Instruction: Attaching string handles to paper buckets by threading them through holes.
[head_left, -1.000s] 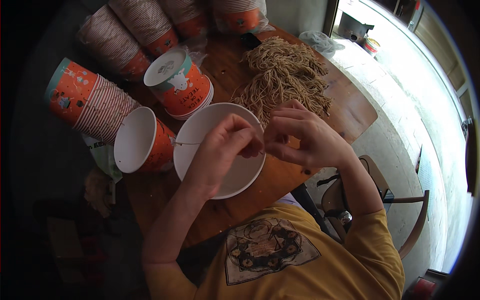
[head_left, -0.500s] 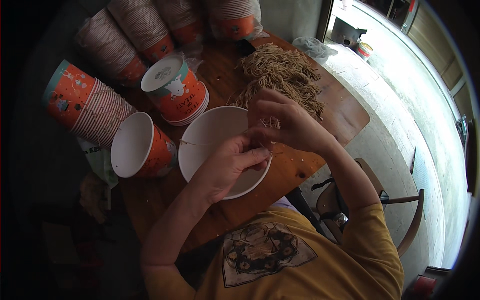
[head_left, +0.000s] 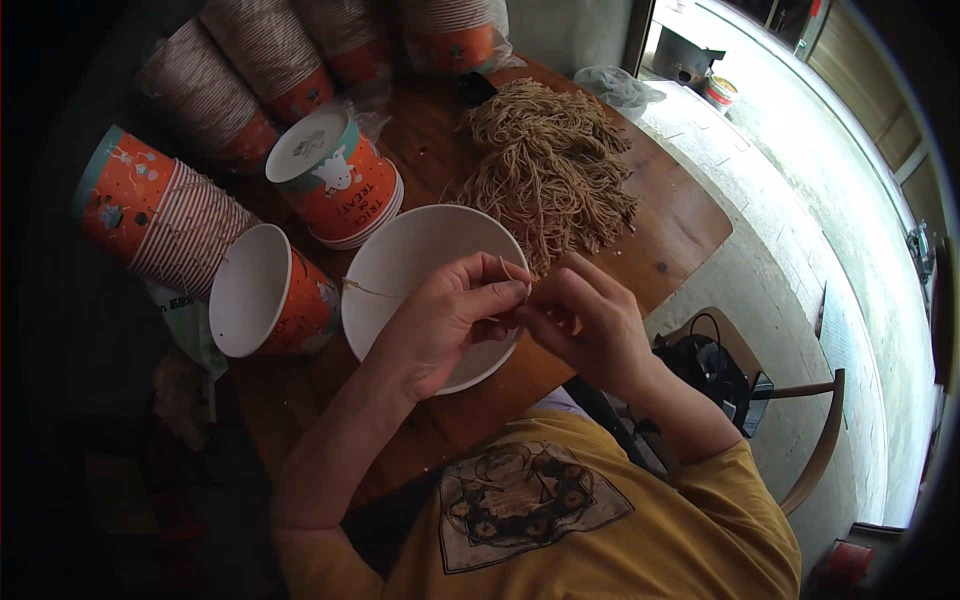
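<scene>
Left hand (head_left: 455, 315) and right hand (head_left: 585, 325) meet fingertip to fingertip over the near rim of a wide white paper bowl (head_left: 405, 265). The left hand is nearly closed, thumb and forefinger pinched on a thin tan string (head_left: 368, 291) that runs leftward across the bowl's mouth to its far rim. The right hand is likewise curled, fingers drawn together at the same point; whether it grips the string itself cannot be told. The bowl is smooth, matte and round, and lies tilted on a brown wooden worktop (head_left: 680, 215).

Just beside the bowl to the left lies a single orange printed paper cup (head_left: 270, 300) on its side, its white interior facing the camera. Behind the bowl stands an inverted stack of orange cups (head_left: 335, 180), white base uppermost. A long sleeve of nested cups (head_left: 160, 215), ribbed by its many rims, lies at the far left. A loose heap of tan fibrous strings (head_left: 550, 170), coarse and tangled, lies on the worktop beyond the bowl.
</scene>
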